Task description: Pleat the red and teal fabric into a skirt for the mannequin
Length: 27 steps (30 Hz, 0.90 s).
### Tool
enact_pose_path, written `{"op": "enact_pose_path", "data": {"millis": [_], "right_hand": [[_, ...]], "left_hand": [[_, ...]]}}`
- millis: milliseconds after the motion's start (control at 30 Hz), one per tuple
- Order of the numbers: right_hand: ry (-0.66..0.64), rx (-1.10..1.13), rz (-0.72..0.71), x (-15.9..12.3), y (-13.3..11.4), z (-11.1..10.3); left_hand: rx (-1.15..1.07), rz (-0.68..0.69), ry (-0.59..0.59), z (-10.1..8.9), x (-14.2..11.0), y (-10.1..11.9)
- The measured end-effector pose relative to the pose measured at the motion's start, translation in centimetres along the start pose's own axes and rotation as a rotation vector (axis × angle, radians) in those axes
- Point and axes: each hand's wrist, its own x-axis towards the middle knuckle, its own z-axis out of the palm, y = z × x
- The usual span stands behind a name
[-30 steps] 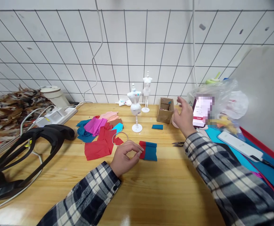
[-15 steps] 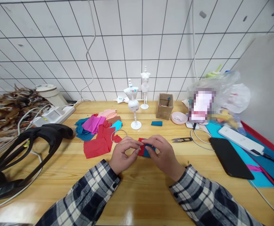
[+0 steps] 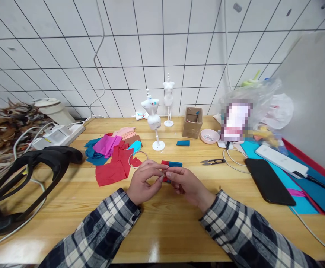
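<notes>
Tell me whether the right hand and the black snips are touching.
Apart: the head view shows bare tabletop between the right hand and the snips.

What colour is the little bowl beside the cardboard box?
Pink bowl, clearest in the head view.

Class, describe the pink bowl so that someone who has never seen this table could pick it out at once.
Near the back of the wooden table stands an open brown cardboard box. Just to its right sits a small pink bowl holding many tiny, pale pieces. Unlike the taller, straight-sided box, it is low and round.
</notes>
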Motion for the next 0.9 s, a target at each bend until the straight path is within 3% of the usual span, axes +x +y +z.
{"op": "enact_pose_path", "data": {"millis": [100, 200, 367, 467, 633, 900], "right_hand": [[0.033, -0.03, -0.038, 0.2, 0.3, 0.0], [0.108, -0.153, -0.166, 0.3, 0.5, -0.1], [0.32, -0.609, -0.61, -0.1, 0.3, -0.2], [0.383, -0.795, -0.787, -0.3, 0.3, -0.3], [0.367, -0.991, -0.916, -0.2, 0.7, -0.5], [0.331, -1.19, -0.933, -0.3, 0.8, -0.9]], "left_hand": [[-0.005, -0.001, -0.017, 0.0, 0.0, 0.0], [0.003, -0.026, -0.026, 0.1, -0.1, 0.0], [0.034, -0.113, 0.006, 0.4, -0.2, -0.4], [0.036, -0.155, -0.017, 0.6, -0.2, -0.5], [0.031, -0.192, -0.009, 0.8, -0.3, -0.7], [0.079, -0.179, 0.009, 0.8, -0.4, -1.1]]}}
